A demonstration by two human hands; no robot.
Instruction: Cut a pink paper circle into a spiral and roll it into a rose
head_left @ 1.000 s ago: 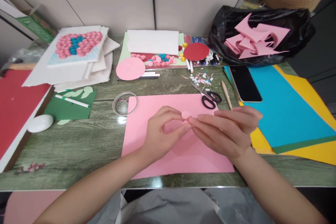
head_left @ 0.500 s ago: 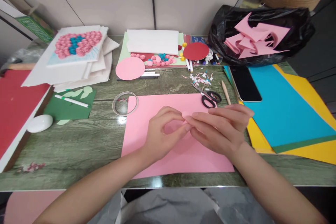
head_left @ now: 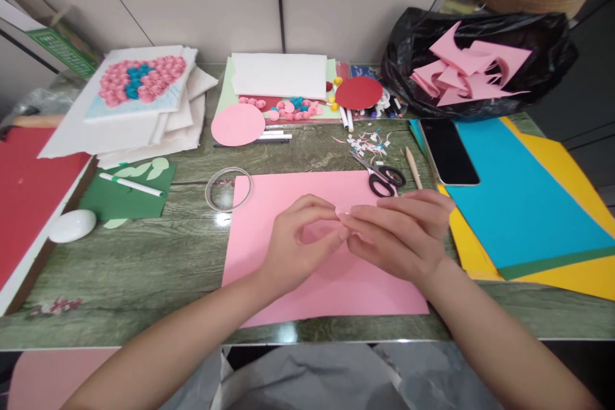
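Note:
A small rolled piece of pink paper (head_left: 342, 212) is pinched between the fingertips of both hands, mostly hidden by them. My left hand (head_left: 302, 240) grips it from the left with thumb and index finger. From the right, my right hand (head_left: 401, 230) closes on it with thumb and fingertips. Both hands hover over a pink paper sheet (head_left: 269, 298) lying on the table. Scissors with black handles (head_left: 384, 180) lie on the sheet's far right corner, and a grey tape ring (head_left: 208, 191) overlaps its far left corner.
Behind lie a pink paper circle (head_left: 237, 125), a red circle (head_left: 359, 93) and small paper rolls (head_left: 295, 109). A black bag (head_left: 403, 57) holds pink scraps. At right are a phone (head_left: 449, 152) and blue paper (head_left: 528, 205); at left, a flower picture (head_left: 141, 80) and white mouse (head_left: 73, 226).
My right hand has shifted slightly left, its fingers turning the pink paper. The round pink end that stood up between the fingertips now shows less. My left hand has stayed nearly still.

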